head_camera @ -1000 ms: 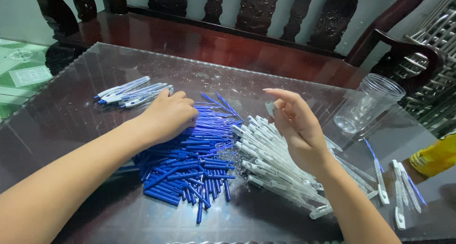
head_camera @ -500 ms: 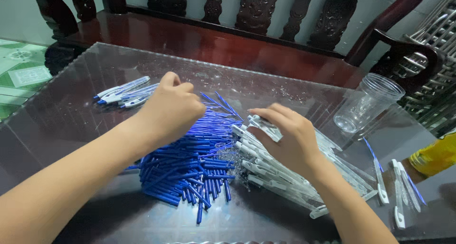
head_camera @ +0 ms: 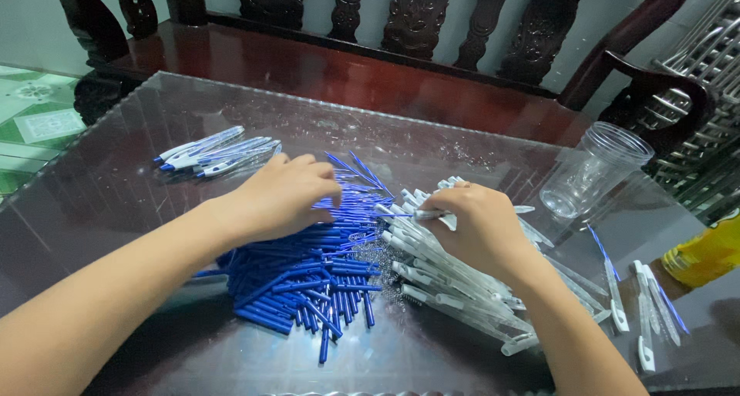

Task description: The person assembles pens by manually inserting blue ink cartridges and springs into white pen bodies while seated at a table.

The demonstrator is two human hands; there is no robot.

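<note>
Surface: glass table (head_camera: pixel 116 180).
Left hand (head_camera: pixel 285 195): closed over blue tubes (head_camera: pixel 308 280).
Right hand (head_camera: pixel 478 226): pinching white barrel (head_camera: pixel 428 213); best kept level.

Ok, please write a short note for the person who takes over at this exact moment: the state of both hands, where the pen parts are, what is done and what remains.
Left hand: resting on the pile of blue pen parts, fingers curled; whether it grips one cannot be seen.
Right hand: on the pile of white pen barrels, pinching one barrel at its top.
Done: a small group of assembled blue and white pens lies at the far left of the glass-topped table; a few more pens lie at the right.
Also there: an empty clear plastic cup, right of the piles.
Left: both piles are large, so most parts appear unassembled.
</note>
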